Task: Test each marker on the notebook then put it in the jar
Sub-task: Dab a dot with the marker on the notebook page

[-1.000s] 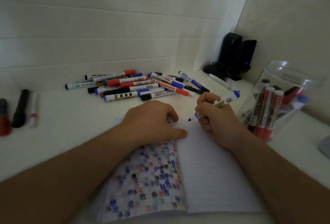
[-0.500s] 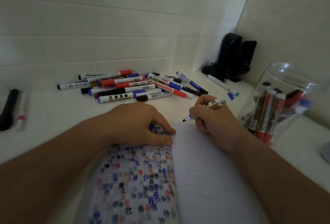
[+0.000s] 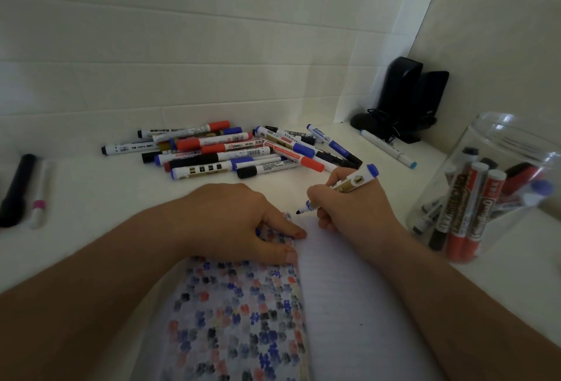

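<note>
— While the right hand [image 3: 349, 213] pinches the blue-capped marker [image 3: 340, 192] in a writing grip, which step would you say is in hand?

— The testing step, I'd judge. Its tip hangs at the top edge of the notebook [image 3: 349, 304], over the blank lined page; whether it touches the paper I cannot tell. The left hand [image 3: 230, 222] lies on the notebook's blotted left page, fingers close together and bent at the tips, pressing it flat.

— And next?

— A short stroke on the blank page, then a carry to the glass jar [image 3: 491, 186], right of the notebook and already holding several markers. Recapping looks unnecessary unless the cap sits on the tail end, which it seems to.

— Anything different from a second ago?

— The notebook has slid nearer the viewer, or the head has moved, and the left hand went with it. The marker pile [image 3: 230, 152] beyond the notebook is unchanged.
</note>
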